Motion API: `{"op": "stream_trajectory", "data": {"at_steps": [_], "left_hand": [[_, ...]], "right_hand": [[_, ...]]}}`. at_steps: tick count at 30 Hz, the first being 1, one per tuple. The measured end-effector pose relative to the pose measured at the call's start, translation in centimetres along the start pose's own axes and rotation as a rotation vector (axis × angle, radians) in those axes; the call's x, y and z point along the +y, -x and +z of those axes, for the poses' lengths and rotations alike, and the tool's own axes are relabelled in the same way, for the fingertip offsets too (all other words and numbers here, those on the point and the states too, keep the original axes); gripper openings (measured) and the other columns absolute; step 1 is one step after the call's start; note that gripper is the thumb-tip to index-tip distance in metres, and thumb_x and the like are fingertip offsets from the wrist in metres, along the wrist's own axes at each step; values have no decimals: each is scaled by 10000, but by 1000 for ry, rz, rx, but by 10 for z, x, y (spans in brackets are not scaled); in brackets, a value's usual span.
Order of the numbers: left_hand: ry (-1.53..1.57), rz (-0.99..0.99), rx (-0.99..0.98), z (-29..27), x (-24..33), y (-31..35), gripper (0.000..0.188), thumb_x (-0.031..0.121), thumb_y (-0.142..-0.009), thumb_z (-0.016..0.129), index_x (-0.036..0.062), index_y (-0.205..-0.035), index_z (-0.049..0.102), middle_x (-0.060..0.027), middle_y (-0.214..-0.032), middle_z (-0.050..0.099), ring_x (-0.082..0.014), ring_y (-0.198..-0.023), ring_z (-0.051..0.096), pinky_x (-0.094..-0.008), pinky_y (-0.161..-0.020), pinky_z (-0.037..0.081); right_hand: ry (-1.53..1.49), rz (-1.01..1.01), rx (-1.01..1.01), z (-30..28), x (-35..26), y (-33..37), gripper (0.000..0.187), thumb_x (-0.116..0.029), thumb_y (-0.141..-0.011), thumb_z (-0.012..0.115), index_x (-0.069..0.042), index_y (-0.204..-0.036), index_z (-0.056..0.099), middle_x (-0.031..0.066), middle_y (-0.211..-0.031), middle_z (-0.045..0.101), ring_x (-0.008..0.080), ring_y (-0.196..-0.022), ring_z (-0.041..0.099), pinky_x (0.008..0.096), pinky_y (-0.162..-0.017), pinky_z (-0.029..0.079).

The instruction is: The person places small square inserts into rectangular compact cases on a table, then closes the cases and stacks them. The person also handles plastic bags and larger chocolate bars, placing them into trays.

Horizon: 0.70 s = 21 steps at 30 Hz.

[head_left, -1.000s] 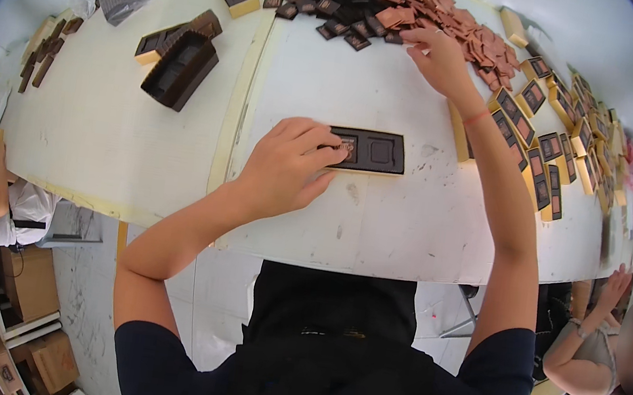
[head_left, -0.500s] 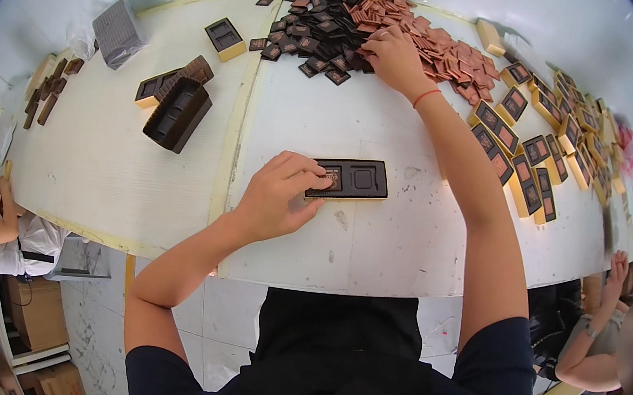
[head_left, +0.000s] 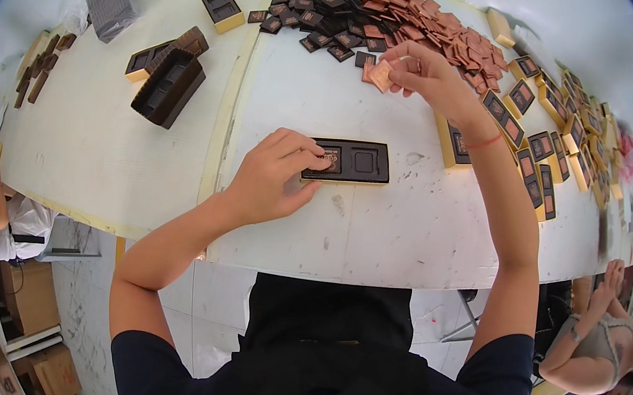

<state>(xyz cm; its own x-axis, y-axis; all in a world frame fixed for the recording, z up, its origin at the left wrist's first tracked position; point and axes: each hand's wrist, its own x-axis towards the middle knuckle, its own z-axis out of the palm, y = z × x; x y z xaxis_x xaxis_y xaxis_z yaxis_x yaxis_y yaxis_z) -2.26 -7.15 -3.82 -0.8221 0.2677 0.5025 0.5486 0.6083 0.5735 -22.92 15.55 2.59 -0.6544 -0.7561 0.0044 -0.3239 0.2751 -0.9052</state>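
Note:
In the middle of the table lies a long box with gold sides and a black two-compartment tray. A dark square sits in its left compartment; the right compartment is bare. My left hand grips the box's left end, fingertips on the dark square and thumb at the near edge. Beyond the box, my right hand pinches a thin copper-coloured square above the table. Another copper edge shows right beside that piece; I cannot tell if it is held too. Behind are heaps of dark squares and copper squares.
Filled gold-sided boxes crowd the right side. At left stand a box with an unfilled tray, a stack of brown trays and a grey block. Other people sit at both table ends, one in a white top.
My right hand has come back from the heap toward me, now with a copper square in its fingers. My left hand stays on the box. The view has shifted slightly.

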Motion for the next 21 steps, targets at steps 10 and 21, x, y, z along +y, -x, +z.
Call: {"op": "stream_trajectory", "data": {"at_steps": [10, 21], "left_hand": [[-14, -44, -13, -2, 4, -2, 333, 18, -709, 763, 36, -1014, 630, -122, -1053, 639, -306, -1022, 596, -378, -881, 483], [-41, -34, -13, 0, 4, 0, 351, 24, -722, 760, 74, -1059, 675, -102, -1081, 636, -301, -1027, 595, -373, -865, 494]], "right_hand": [[-43, 109, -54, 42, -28, 53, 218, -15, -941, 594, -34, -1157, 598, 24, -917, 658, 73, -760, 606, 243, -588, 518], [513, -462, -243, 47, -25, 51, 251, 62, -848, 631, -49, -1073, 637, 63, -865, 662, 211, -825, 629, 325, -748, 492]]}}
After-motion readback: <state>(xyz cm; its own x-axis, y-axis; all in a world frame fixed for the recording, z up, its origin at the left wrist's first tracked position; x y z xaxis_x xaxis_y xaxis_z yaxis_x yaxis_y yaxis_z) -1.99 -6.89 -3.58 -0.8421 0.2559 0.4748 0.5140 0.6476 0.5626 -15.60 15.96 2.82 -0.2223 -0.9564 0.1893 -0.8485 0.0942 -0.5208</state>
